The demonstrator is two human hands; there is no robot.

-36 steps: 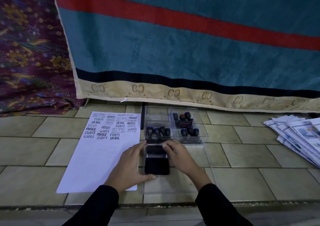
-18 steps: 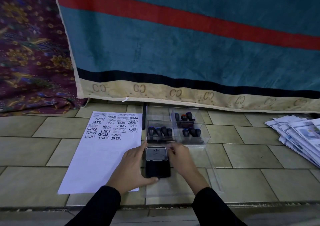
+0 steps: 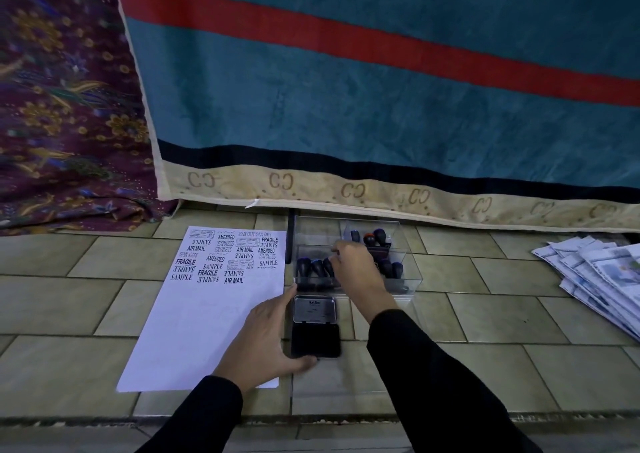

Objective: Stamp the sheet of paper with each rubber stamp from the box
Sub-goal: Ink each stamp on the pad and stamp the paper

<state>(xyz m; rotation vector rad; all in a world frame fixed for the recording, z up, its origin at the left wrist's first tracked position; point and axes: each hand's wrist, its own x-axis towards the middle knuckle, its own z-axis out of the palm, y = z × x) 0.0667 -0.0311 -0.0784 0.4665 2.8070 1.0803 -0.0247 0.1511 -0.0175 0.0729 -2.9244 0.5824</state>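
A white sheet of paper point(image 3: 194, 331) lies on the tiled floor, its top part covered with black stamp prints. To its right stands a clear compartmented box point(image 3: 412, 279) holding several dark-handled rubber stamps point(image 3: 304, 267). An open black ink pad point(image 3: 315, 338) lies in front of the box. My left hand point(image 3: 263, 334) rests on the sheet's lower right corner, with straight fingers and thumb bracing the pad's left side. My right hand point(image 3: 356, 265) reaches into the box, fingers curled round a stamp handle in the front row.
A teal blanket with a red stripe point(image 3: 346, 106) hangs just behind the box, beside a purple patterned cloth point(image 3: 62, 106). A pile of newspapers point(image 3: 595, 279) lies at the right. A clear plastic lid point(image 3: 322, 386) lies under the ink pad. A floor ledge runs along the near edge.
My right hand has left the ink pad's lid and moved forward into the box onto a stamp. The pad's lid now lies fully open. My left hand has stayed put.
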